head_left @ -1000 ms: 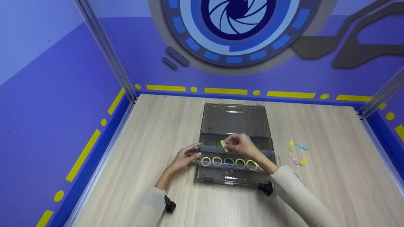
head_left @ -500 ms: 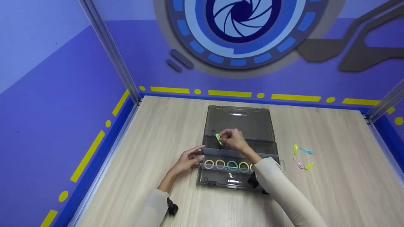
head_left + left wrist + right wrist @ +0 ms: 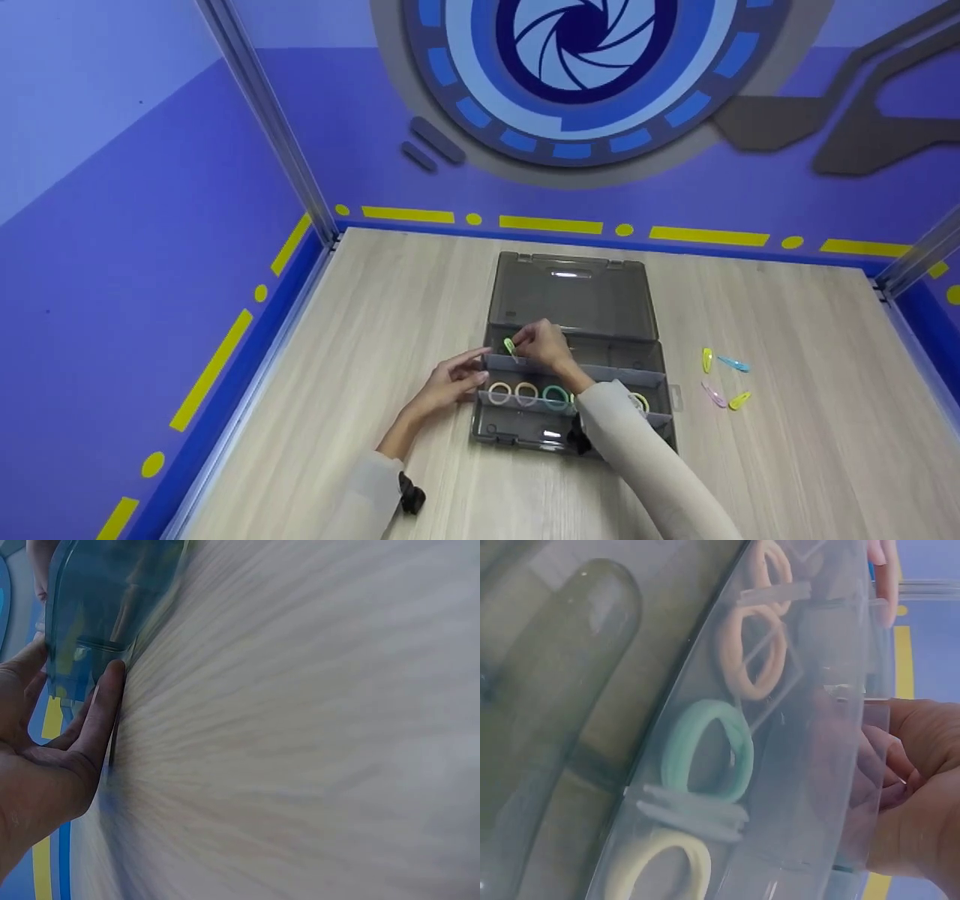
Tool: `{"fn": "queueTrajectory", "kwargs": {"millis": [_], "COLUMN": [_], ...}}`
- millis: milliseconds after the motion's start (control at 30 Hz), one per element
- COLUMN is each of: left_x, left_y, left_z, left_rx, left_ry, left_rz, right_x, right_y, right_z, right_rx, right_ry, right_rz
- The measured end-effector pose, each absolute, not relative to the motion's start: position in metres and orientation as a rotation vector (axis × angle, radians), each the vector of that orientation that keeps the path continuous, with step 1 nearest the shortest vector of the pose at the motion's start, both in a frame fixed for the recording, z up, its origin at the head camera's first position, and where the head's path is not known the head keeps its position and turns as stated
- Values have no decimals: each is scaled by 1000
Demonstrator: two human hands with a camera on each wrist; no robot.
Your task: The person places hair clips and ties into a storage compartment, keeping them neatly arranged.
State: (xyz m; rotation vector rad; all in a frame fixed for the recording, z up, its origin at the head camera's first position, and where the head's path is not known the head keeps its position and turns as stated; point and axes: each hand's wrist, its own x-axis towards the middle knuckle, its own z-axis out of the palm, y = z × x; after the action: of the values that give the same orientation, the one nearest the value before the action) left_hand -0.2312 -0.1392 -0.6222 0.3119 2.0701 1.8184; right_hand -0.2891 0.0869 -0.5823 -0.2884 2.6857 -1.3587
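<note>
A grey see-through case (image 3: 574, 300) lies with its lid back, and rings stand in its middle row, among them a green ring (image 3: 555, 397). Between the fingertips of my right hand (image 3: 546, 346) a small green clip (image 3: 510, 346) is pinched, over the left end of the case's back compartment. In the right wrist view that hand (image 3: 922, 787) is partly behind the clear divider (image 3: 780, 757), and the clip cannot be made out. My left hand (image 3: 444, 386) touches the case's left side with extended fingers; the left wrist view shows the hand (image 3: 67, 750) against the case wall (image 3: 112, 607).
Right of the case lie several loose clips: a yellow clip (image 3: 707, 360), a blue clip (image 3: 733, 364), a pink clip (image 3: 713, 394) and another yellow clip (image 3: 739, 400). Printed blue panels stand behind and beside the wooden table (image 3: 390, 300).
My right hand has moved left with the green clip, from above the divider to the left end of the back compartment. My left hand stays at the case's side. The view has shifted slightly.
</note>
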Motion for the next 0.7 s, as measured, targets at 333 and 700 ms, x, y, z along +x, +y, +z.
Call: {"fn": "queueTrajectory", "kwargs": {"millis": [333, 700], "left_x": [-231, -233], "left_y": [-140, -142], "left_z": [-623, -625], "left_rx": [354, 432], "left_ry": [2130, 2161], "left_rz": [1793, 1778], "right_x": [-286, -285], "right_y": [79, 93], "right_z": [-583, -574], "right_rx": [-186, -327], "right_ry": [2705, 2653], "right_rz": [-1175, -1248]}}
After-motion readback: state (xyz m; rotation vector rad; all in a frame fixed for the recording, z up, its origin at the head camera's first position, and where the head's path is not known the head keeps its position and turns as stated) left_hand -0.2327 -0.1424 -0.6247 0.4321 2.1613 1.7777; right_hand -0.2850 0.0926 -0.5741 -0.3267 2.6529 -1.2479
